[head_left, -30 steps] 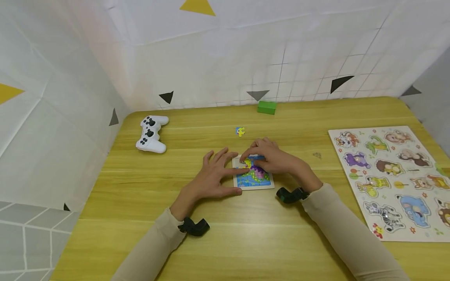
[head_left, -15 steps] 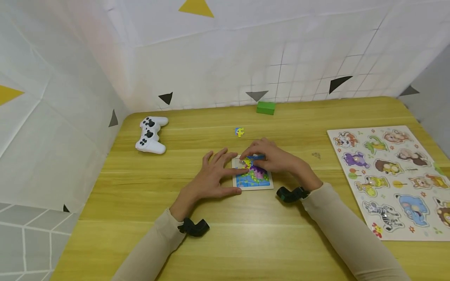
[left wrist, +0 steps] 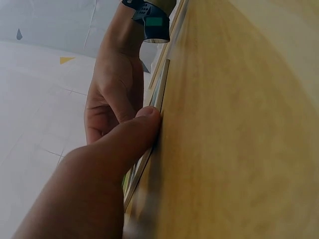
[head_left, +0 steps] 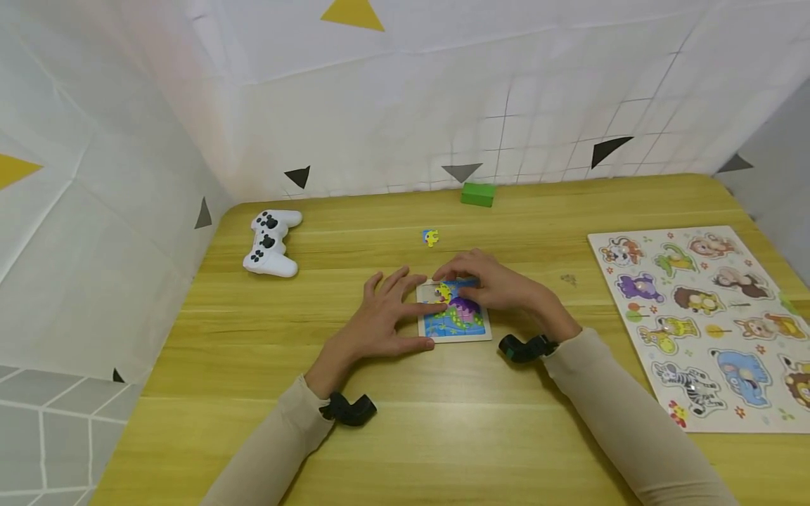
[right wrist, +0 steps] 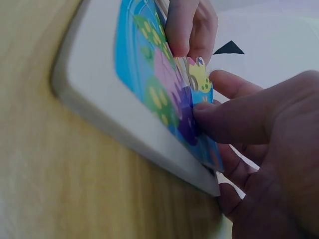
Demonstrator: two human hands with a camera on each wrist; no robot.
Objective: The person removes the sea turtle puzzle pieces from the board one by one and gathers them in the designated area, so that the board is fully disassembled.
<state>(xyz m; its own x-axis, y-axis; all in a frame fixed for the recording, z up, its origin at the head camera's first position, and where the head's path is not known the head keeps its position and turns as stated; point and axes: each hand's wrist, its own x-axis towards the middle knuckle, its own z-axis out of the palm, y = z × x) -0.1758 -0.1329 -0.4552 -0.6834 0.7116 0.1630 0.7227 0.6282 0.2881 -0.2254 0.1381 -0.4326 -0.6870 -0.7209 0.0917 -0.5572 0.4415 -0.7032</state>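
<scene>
A small jigsaw puzzle in a white tray (head_left: 465,339) lies on the table, with a blue, purple and yellow picture. My left hand (head_left: 380,320) lies spread at its left side. The left index fingertip touches the picture, and the thumb (left wrist: 144,117) rests against the tray's near edge. At the upper part of the puzzle, my right hand (head_left: 496,281) pinches a yellow-and-blue puzzle piece (right wrist: 201,79) between thumb and fingers. In the right wrist view this piece stands slightly raised from the pieces around it. Part of the tray's top is hidden by the right fingers.
A loose yellow-and-blue piece (head_left: 431,237) lies beyond the tray. Farther back is a green block (head_left: 477,195). A white game controller (head_left: 272,242) sits at the left, and a large animal peg board (head_left: 696,330) covers the table's right side.
Both hands stay almost in place at the tray. Only the right fingers shift very slightly over the upper part of the puzzle.
</scene>
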